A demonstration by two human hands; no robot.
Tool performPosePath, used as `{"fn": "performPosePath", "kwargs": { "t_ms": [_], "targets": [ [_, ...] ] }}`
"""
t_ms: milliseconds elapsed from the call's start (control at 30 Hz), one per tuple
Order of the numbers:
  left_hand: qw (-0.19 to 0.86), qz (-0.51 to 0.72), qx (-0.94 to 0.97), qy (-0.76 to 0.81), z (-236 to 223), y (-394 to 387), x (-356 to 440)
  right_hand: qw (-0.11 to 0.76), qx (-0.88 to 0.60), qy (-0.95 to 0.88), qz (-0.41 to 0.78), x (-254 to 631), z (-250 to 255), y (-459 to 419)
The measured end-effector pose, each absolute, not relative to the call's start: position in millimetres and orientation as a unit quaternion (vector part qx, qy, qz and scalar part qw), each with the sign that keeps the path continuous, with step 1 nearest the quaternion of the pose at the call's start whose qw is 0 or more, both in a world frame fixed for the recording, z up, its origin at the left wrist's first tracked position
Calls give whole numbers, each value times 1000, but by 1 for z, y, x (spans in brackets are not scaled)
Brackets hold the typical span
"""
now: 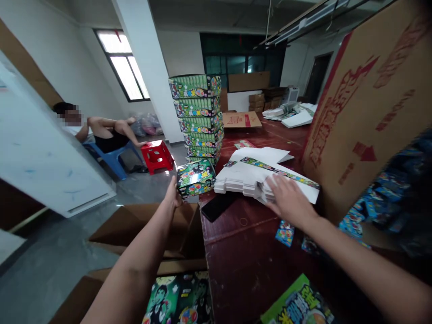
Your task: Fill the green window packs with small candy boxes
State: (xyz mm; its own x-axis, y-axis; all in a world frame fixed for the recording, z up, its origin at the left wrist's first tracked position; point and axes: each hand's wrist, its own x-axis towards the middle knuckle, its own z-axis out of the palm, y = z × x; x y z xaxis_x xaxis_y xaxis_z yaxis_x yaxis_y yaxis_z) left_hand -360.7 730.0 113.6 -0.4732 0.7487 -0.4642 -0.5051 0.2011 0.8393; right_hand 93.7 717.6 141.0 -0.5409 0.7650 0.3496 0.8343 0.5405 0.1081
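My left hand (173,193) grips a green and black printed display box (196,177) by its left side, at the table's left edge. Behind that box rises a tall stack of similar green boxes (199,119). My right hand (288,198) lies with fingers stretched out on a pile of flat white cartons (239,180), some with a printed strip along one edge. A black phone-like slab (218,207) lies just in front of the pile. Below my right wrist, a small blue packet (285,232) rests on the dark red table (243,261).
A large cardboard box (357,103) stands at the right, with many blue packets (381,198) beside it. Open cartons (145,225) sit below on the left, one containing green printed boxes (178,299). A person (104,130) sits beyond, near a red stool (157,156).
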Motion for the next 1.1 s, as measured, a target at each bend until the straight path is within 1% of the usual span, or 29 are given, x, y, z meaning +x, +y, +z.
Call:
{"fn": "performPosePath", "kwargs": {
  "t_ms": [100,167,200,300,500,667,767,867,967,1033,1100],
  "targets": [
    [492,618,108,604,111,733,-357,52,-532,-838,-110,103,140,747],
    [471,627,112,610,108,738,-352,7,-528,-846,-73,110,135,755],
    [460,635,113,610,106,742,-349,-1,-518,-853,-61,113,132,755],
    [434,661,118,600,103,752,-343,-3,-500,-865,-48,119,129,751],
    [421,686,114,583,105,777,-340,-6,-492,-869,-41,118,133,752],
    [400,663,123,620,106,793,-339,-13,-501,-863,-56,110,134,755],
    [375,635,125,664,108,793,-340,5,-537,-840,-75,103,133,756],
    [312,609,137,716,116,785,-336,23,-579,-811,-83,98,131,754],
    [195,598,161,760,129,771,-323,18,-582,-811,-55,96,140,746],
    [122,595,198,769,137,756,-306,18,-580,-814,-34,95,156,737],
    [79,589,266,759,141,738,-283,32,-593,-804,-21,96,182,724]
  ]
}}
